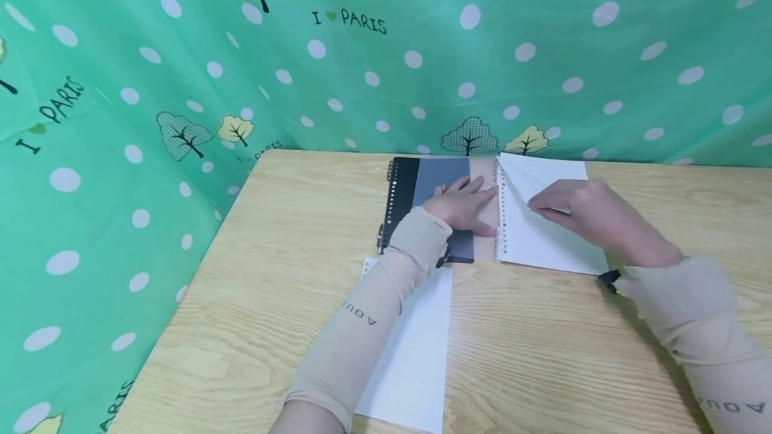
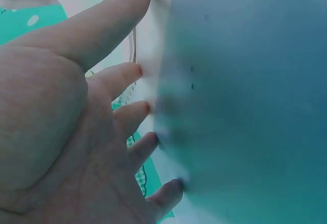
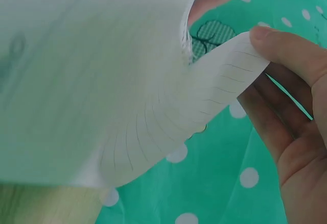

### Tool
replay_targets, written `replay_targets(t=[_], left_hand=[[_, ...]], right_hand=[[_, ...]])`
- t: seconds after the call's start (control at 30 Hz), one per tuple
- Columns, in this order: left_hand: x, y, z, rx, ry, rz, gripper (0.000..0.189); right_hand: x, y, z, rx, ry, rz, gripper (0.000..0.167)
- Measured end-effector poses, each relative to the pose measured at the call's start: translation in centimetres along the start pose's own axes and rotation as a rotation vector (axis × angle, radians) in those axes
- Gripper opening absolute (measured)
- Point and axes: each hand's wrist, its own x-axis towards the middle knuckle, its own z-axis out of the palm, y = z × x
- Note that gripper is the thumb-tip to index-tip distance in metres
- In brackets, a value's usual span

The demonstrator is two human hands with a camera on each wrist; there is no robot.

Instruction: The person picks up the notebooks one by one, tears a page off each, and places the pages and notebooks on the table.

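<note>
An opened loose-leaf binder lies near the table's back edge. Its black and grey cover [image 1: 443, 176] is on the left, and the white lined pages [image 1: 549, 246] with punched holes are on the right. My left hand [image 1: 461, 207] rests on the cover side with fingers spread, thumb toward the pages. In the left wrist view its fingertips meet the smooth, bluish surface. My right hand [image 1: 579, 209] pinches the edge of a lined sheet [image 3: 225, 81] between thumb and fingers. That sheet curves up from the pages in the right wrist view.
A loose white sheet [image 1: 416, 353] with punched holes lies on the wooden table [image 1: 241, 300], partly under my left forearm. Behind and to the left hangs a green curtain [image 1: 362, 86] with white dots, meeting the table's back and left edges.
</note>
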Motion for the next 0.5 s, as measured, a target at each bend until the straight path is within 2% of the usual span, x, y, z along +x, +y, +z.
replay_targets(t=[0.23, 0.5], left_hand=[[0.26, 0.01, -0.08, 0.015, -0.004, -0.012, 0.086], [0.30, -0.03, -0.05, 0.001, -0.006, -0.018, 0.087]], right_hand=[[0.20, -0.77, 0.39, 0.013, -0.091, 0.017, 0.024], [0.13, -0.97, 0.64, 0.017, -0.124, 0.021, 0.024]])
